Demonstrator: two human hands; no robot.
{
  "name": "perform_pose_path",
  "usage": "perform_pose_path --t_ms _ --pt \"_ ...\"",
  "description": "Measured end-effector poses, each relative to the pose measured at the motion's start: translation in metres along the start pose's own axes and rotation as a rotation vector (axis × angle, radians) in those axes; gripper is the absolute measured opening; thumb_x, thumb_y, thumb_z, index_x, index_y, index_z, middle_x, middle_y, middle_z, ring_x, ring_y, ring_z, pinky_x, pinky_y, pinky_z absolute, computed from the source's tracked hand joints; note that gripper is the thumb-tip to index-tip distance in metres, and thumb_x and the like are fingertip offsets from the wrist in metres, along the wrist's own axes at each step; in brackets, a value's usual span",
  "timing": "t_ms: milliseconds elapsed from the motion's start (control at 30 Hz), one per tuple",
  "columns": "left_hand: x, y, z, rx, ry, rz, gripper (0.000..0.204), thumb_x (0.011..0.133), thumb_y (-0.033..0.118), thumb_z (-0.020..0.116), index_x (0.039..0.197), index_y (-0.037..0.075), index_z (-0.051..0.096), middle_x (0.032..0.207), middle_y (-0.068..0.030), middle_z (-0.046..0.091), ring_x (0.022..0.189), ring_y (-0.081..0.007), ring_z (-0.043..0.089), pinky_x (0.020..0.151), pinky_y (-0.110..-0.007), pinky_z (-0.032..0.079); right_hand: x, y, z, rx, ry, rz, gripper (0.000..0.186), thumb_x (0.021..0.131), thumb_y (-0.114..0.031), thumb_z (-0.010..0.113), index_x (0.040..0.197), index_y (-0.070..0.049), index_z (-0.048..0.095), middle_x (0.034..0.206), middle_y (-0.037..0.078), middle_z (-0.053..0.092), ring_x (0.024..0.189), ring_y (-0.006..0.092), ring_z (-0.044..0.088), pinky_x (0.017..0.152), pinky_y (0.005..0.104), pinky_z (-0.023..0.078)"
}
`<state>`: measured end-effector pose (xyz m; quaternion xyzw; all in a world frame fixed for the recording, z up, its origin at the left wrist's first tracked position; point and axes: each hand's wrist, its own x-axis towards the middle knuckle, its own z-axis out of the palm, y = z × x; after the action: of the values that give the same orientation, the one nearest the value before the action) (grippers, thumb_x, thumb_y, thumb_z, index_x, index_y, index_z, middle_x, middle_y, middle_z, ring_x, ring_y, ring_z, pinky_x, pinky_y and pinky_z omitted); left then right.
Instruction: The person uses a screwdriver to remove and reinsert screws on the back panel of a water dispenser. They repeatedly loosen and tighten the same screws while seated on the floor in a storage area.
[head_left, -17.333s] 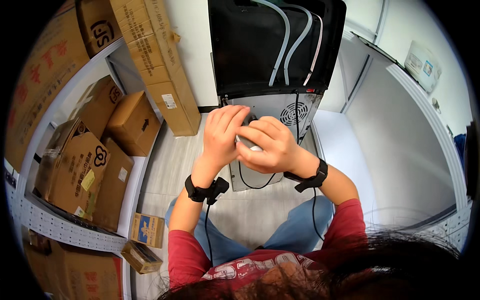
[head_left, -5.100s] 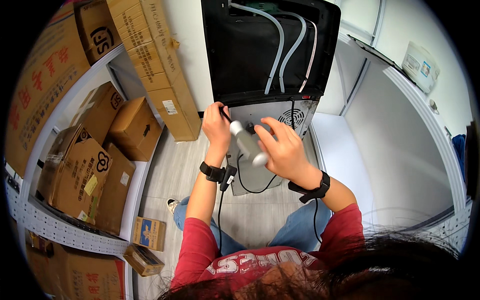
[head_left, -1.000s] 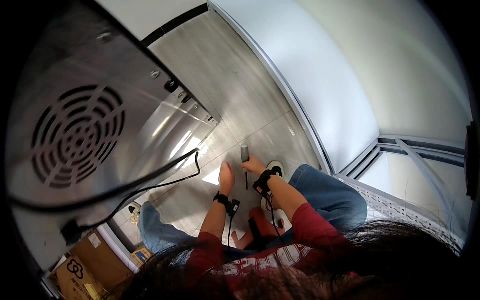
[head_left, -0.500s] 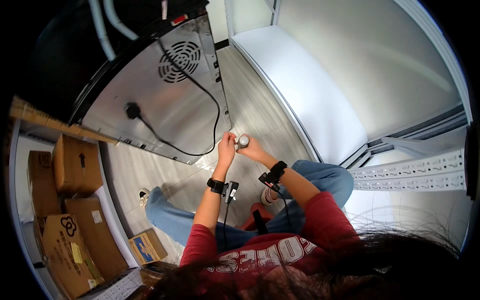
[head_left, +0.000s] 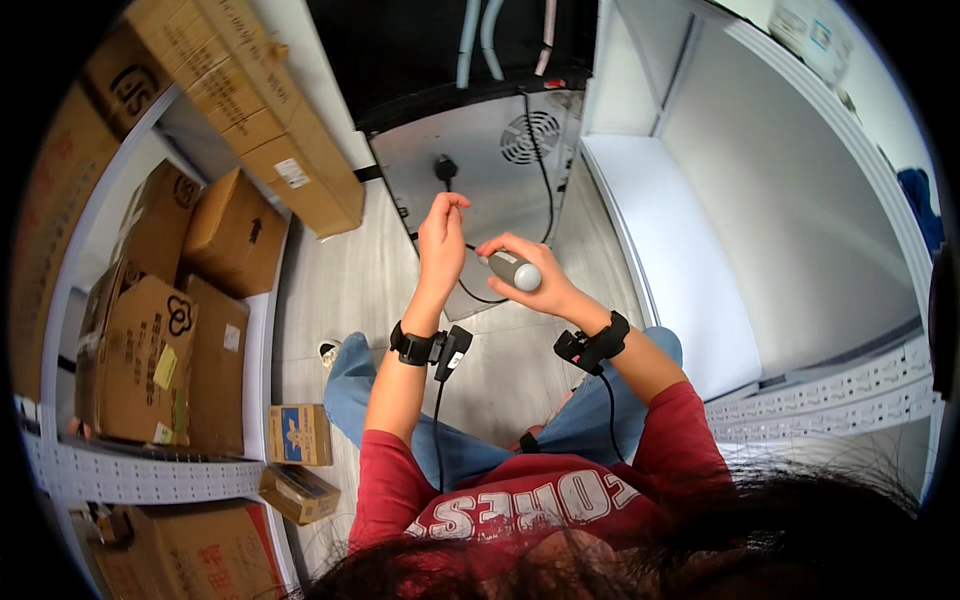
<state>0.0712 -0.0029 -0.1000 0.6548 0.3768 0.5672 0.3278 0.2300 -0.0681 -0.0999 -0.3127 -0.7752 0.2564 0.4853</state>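
Observation:
My right hand [head_left: 552, 292] grips a grey screwdriver [head_left: 512, 270], its pale domed handle end facing me. Just left of it, my left hand [head_left: 441, 240] is raised with curled fingertips; anything between them is too small or hidden to name. Both hands are in front of the appliance's silver back panel [head_left: 405, 160], which has a round vent [head_left: 530, 137] and a black plug [head_left: 445, 168] with a looping cord. Above, its black upper part [head_left: 420, 50] carries pale tubes [head_left: 467, 45].
Cardboard boxes [head_left: 150, 360] fill the left shelving, and a tall carton [head_left: 280, 160] leans by the wall. Small boxes [head_left: 298, 433] lie on the floor [head_left: 330, 280] beside it. A white shelf unit [head_left: 670, 260] borders the right. My legs are bent below my arms.
My view has swung back from the floor and panel side to face the appliance squarely. Both hands have risen toward the panel, the screwdriver still in my right hand.

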Motion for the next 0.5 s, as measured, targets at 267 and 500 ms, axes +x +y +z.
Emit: perform_pose_path --t_ms 267,500 --pt "0.019 0.032 -0.054 0.491 -0.027 0.329 0.021 0.08 -0.001 0.049 0.098 0.004 0.057 0.08 -0.0157 0.061 0.075 -0.0334 0.06 0.063 -0.044 0.047 0.056 -0.009 0.024 -0.061 -0.015 -0.183 0.032 0.073 -0.004 0.07 0.103 -0.006 0.057 0.103 0.011 0.063 0.094 0.0326 0.061 0.081 0.0375 0.049" --pt "0.039 0.057 -0.077 0.672 -0.123 0.659 0.055 0.064 -0.001 0.058 0.118 0.008 0.06 0.07 -0.0091 0.057 0.064 -0.027 0.056 0.056 -0.038 0.045 0.069 -0.008 0.015 -0.251 -0.086 -0.341 0.034 0.074 -0.005 0.07 0.106 -0.005 0.057 0.114 0.013 0.06 0.101 0.0341 0.059 0.083 0.0394 0.049"
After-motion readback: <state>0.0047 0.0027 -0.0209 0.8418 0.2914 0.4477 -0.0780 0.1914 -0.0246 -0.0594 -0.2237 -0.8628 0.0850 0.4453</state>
